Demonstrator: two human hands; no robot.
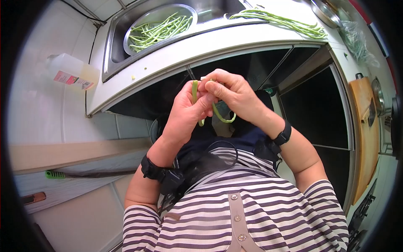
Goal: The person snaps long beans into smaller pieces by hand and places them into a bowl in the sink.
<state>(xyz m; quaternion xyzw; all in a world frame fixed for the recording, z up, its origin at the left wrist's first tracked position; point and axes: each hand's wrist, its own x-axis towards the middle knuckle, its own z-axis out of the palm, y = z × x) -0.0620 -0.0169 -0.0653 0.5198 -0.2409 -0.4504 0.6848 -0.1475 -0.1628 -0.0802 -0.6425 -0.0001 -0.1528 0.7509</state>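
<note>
Both of my hands meet in front of my body, below the counter's front edge, with a long green bean (225, 120) between them. My left hand (189, 105) is closed on the bean, and a straight piece of it (194, 90) stands up along the fingers. My right hand (231, 90) pinches the bean close to the left fingertips. Part of the bean curves down below the hands in a loop. Whether it is one bean or separate pieces is hidden by the fingers.
A metal bowl (193, 17) with many cut green bean pieces sits in the sink (110, 56). Whole long beans (281, 22) lie on the counter to its right. A plastic jug (73, 71) stands at left. A wooden cutting board (364, 138) leans at right.
</note>
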